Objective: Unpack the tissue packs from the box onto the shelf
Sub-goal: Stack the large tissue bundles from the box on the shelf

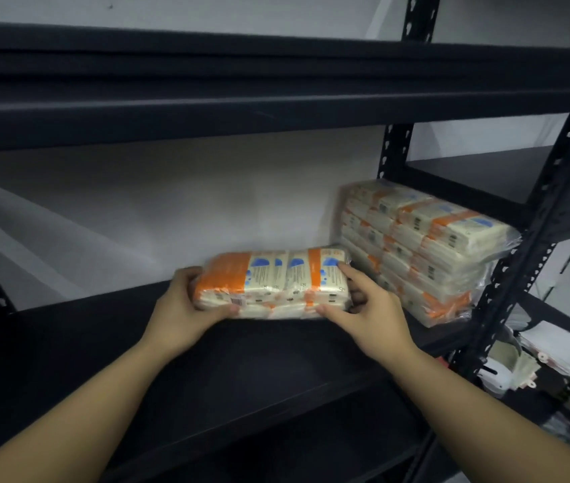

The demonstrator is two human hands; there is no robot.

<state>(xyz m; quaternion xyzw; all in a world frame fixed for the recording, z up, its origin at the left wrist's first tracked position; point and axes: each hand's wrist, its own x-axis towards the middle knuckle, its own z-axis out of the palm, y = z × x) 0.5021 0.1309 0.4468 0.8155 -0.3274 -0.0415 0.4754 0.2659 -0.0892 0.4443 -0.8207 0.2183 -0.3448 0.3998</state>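
Note:
A plastic-wrapped tissue pack (276, 280), white with orange bands and blue marks, lies lengthwise over the black shelf board (77, 343), near its back. My left hand (186, 305) grips its left end. My right hand (367, 305) holds its right end, fingers spread over the top and front. To the right stands a stack of tissue packs (423, 245), several layers high, against the wall at the shelf's right end. The box is out of view.
A black shelf board (241, 99) hangs overhead, low above the packs. Perforated black uprights (513, 273) frame the right side. Beyond them, white papers (555, 346) and small items sit on a lower level. A white wall backs the shelf.

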